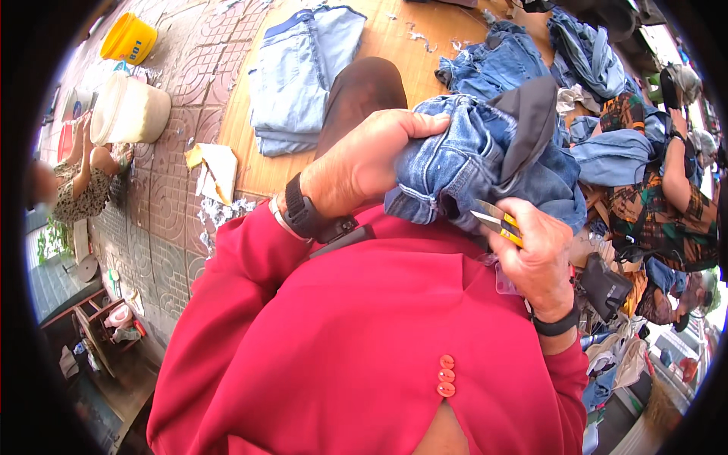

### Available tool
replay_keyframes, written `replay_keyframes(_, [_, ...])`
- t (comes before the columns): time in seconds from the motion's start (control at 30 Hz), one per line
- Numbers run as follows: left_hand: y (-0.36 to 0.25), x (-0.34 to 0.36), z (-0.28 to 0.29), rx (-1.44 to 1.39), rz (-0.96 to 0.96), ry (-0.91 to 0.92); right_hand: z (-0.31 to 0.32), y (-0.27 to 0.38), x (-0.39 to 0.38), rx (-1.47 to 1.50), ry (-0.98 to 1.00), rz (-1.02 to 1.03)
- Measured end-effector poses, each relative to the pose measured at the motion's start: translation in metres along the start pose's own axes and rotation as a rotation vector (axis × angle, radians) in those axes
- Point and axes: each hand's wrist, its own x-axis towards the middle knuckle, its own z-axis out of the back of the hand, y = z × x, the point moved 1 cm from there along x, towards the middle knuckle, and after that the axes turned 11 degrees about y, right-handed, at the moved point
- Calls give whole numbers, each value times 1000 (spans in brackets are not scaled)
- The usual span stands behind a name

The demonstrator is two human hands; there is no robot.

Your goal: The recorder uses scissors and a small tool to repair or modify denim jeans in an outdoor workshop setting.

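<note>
Blue denim jeans (431, 168) lie bunched over my lap, with a dark grey cloth piece (526, 125) hanging out of them. My left hand (370, 152) is closed on the denim, its thumb pressed along the upper edge. In my right hand (540, 254) is a pair of thread snips (509, 229) with yellow handles. Their metal blades are apart and point at a dark opening in the denim, close to a seam. Whether the blades touch the cloth I cannot tell. Part of the jeans is hidden behind my right hand.
Folded light-blue jeans (287, 95) rest on a wooden board (244, 171) beyond my left arm. More denim (497, 61) is heaped at the far right. A white bucket (136, 112) and yellow bucket (127, 38) stand on the left paving. Another person (656, 201) sits at the right.
</note>
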Motion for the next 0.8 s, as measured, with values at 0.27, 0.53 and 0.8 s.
replay_keyframes(0.27, [0,-11,-17,412,-151,-6,10,-7,-1,82,-78,20])
replay_keyframes(0.53, [-4,-15,-14,304,-109,28,8,-15,-13,180,-78,-32])
replay_keyframes(0.8, [-3,-7,-10,235,-101,52,1,-18,-18,207,-128,-4])
